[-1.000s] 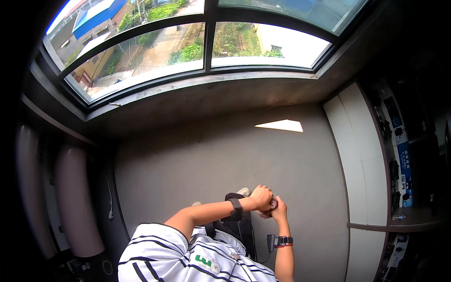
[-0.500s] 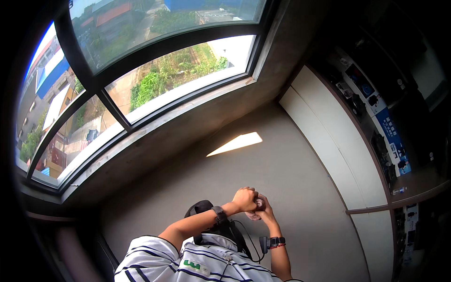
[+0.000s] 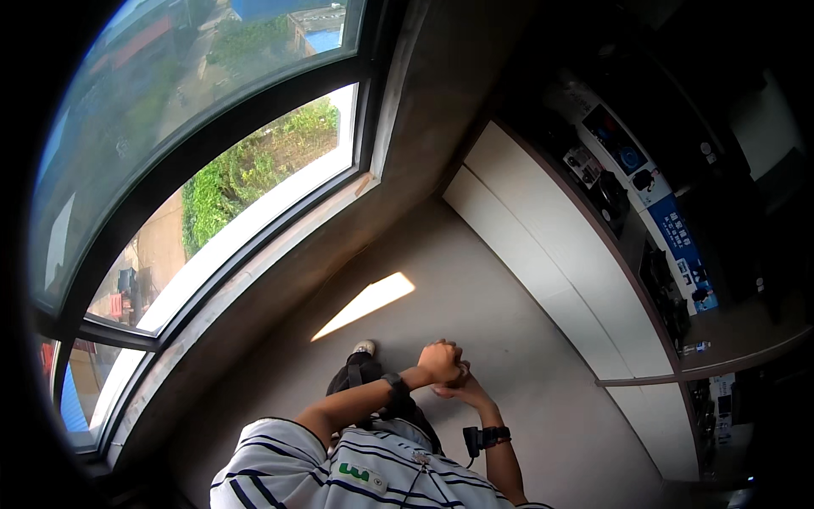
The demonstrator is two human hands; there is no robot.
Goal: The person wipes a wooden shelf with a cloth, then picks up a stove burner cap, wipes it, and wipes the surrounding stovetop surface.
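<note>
Resting: fisted left hand [image 3: 441,363] atop flat right hand [image 3: 462,392].

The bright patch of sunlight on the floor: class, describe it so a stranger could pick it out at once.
Start at the big curved window. On the grey floor just below lies the sunlight patch, beyond the clasped hands. It alone is a bright, slanted sliver.

- The left hand [image 3: 441,362] lies closed over the right hand [image 3: 458,392], so whatever is between them is hidden.
- The right fingers cannot be seen.
- The striped shirt [image 3: 339,467] is cut off by the lower edge.
- The small items on the shelf [image 3: 678,288] are too small to tell.
</note>
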